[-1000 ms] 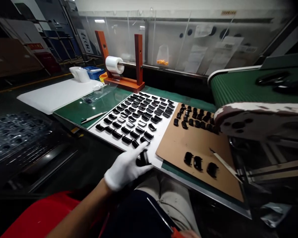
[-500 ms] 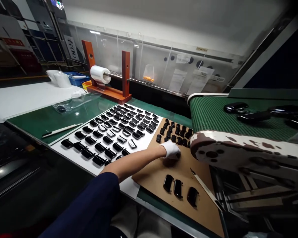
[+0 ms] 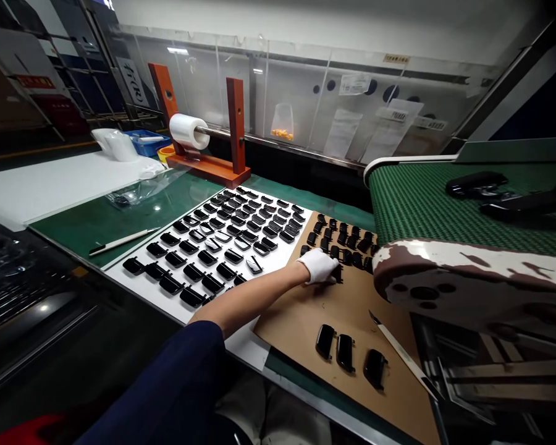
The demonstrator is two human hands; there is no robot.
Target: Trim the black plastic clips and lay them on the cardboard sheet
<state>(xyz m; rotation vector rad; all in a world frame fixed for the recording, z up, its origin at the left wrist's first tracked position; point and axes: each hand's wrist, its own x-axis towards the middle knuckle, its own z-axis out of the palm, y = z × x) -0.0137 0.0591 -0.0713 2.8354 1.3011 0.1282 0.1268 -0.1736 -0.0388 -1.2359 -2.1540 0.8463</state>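
Note:
My left hand (image 3: 322, 267), in a white glove, reaches from the lower left over a brown board (image 3: 301, 309). Its fingers are closed at a small glossy black plastic part (image 3: 340, 272), mostly covered by the glove. Just beyond the fingertips stand several rows of similar black parts (image 3: 352, 240) on the board's far end. Nearer to me, three black parts (image 3: 345, 353) lie apart on the same board. To the left, a white sheet (image 3: 134, 287) bears many black parts in rows. My right hand is out of view.
A craft knife (image 3: 405, 353) lies along the board's right side, beside a green conveyor belt (image 3: 412, 198) carrying black parts. A white pen-like tool (image 3: 123, 241) rests on the green mat. Behind stands a wooden holder (image 3: 235, 123) with a film roll (image 3: 188, 131).
My left hand has moved slightly away from me, closer to the rows of black parts on the brown board. The camera view has shifted a little.

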